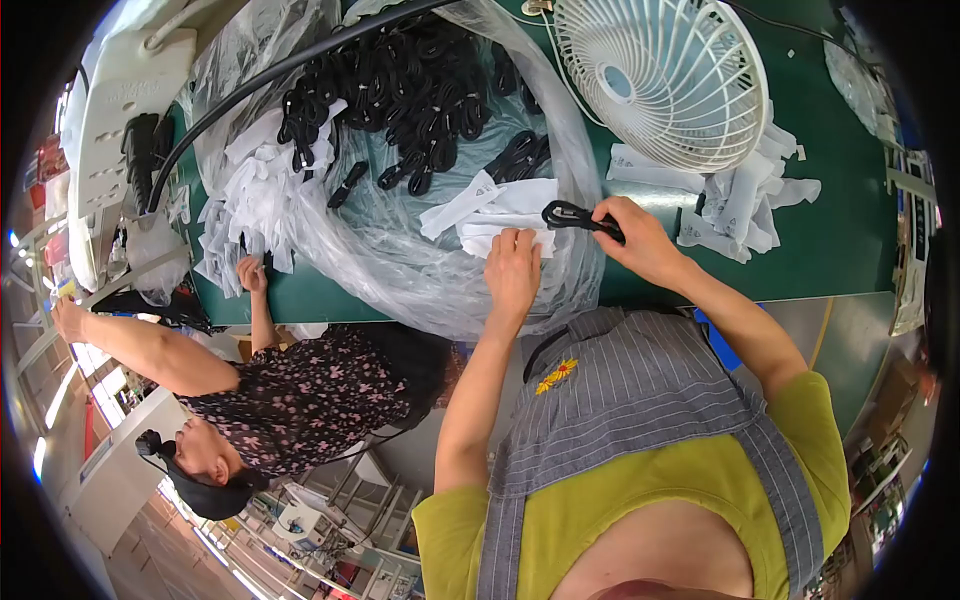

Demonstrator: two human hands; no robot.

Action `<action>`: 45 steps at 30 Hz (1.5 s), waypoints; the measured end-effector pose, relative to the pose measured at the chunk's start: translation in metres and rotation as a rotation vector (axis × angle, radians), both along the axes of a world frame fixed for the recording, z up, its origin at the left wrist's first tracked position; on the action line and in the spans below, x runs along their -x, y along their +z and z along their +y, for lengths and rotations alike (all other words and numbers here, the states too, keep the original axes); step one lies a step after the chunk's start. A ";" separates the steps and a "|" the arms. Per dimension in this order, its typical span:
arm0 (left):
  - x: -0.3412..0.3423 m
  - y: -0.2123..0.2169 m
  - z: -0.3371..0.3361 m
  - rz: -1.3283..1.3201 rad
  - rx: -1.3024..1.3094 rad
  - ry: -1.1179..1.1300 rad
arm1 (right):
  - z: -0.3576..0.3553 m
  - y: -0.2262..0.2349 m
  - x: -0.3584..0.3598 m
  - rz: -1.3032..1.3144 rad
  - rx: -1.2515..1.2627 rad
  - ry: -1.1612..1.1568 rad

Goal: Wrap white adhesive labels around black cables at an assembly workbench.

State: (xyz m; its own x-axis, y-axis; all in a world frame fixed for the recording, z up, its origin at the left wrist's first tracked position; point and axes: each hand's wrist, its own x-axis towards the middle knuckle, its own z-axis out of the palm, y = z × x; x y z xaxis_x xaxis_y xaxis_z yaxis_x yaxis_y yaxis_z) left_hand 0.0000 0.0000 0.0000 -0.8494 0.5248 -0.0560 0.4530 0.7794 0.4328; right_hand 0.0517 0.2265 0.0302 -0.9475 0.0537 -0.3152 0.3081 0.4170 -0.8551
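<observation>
Holding: right hand [640,240] pinches a coiled black cable [572,215] over the green table [840,240].
Left hand: left hand [513,268] presses flat, fingers together, on white sleeves [495,215].
Packaging: clear plastic bag [400,270] holds black cables [420,90].
Right side: white sleeve pile [745,205] below white fan [665,75].

- The coiled cable [572,214] pinched in the right hand [640,240] was black.
- The flat sleeves [497,213] under the left hand [513,268] were white.
- Beyond both hands, the bundled cables [420,90] were black, heaped on a clear, glossy plastic sheet [400,270].
- The table [830,240] beneath the hands was dark green.
- Beyond the right hand, the fan [665,75] was white with a pale blue hub.
- Below the hands, the apron [640,400] was grey with thin pale stripes and a yellow flower; the shirt [620,500] was yellow-green.
- Left of the left hand, a co-worker's dress [310,400] was dark with small pink flowers.
</observation>
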 end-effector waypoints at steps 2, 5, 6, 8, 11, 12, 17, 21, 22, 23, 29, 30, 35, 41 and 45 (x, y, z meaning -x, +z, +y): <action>-0.005 0.003 0.004 -0.009 -0.049 0.067 | 0.002 0.003 -0.012 0.141 -0.153 0.133; -0.025 0.025 -0.004 -0.033 -0.161 0.109 | -0.011 0.017 -0.037 0.203 -0.157 0.187; 0.008 0.009 0.001 0.026 -0.179 0.103 | -0.005 0.001 -0.005 0.330 -0.183 0.199; 0.005 0.008 -0.001 -0.019 -0.263 0.162 | -0.006 0.001 -0.008 0.365 -0.222 0.194; 0.001 0.009 -0.004 0.036 -0.302 0.132 | -0.002 -0.003 -0.010 0.440 -0.256 0.203; -0.002 0.009 -0.004 0.042 -0.306 0.129 | -0.002 -0.004 -0.012 0.469 -0.245 0.216; -0.015 0.004 0.001 0.112 -0.376 0.118 | -0.003 -0.013 -0.023 0.460 -0.156 0.262; -0.013 0.013 0.002 0.193 -0.428 0.022 | -0.008 -0.003 -0.014 0.026 0.347 0.074; -0.014 0.017 0.003 0.198 -0.446 0.014 | -0.008 0.004 -0.012 0.022 0.348 0.075; -0.014 0.020 0.003 0.202 -0.463 0.007 | -0.007 0.014 -0.009 0.002 0.255 0.209; -0.015 0.040 0.018 0.227 -0.498 -0.047 | -0.024 0.024 -0.003 0.245 -0.004 0.091; -0.012 0.044 0.018 0.228 -0.495 -0.046 | -0.027 0.030 0.000 0.325 -0.043 0.078; -0.005 0.068 0.031 0.271 -0.593 0.039 | -0.018 0.081 0.003 0.373 0.086 0.090; -0.011 0.099 0.065 0.137 -0.740 -0.150 | -0.002 0.062 -0.009 0.426 -0.084 0.183; 0.034 0.041 0.044 0.187 -0.512 0.028 | 0.033 0.056 -0.037 0.192 0.130 -0.303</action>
State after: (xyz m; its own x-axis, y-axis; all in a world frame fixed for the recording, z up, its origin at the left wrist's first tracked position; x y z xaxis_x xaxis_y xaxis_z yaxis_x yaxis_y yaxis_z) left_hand -0.0345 0.0438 0.0409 -0.8345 0.4221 0.3541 0.5406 0.5032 0.6742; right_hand 0.0884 0.2596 0.0858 -0.9371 0.3122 -0.1561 0.2301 0.2160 -0.9489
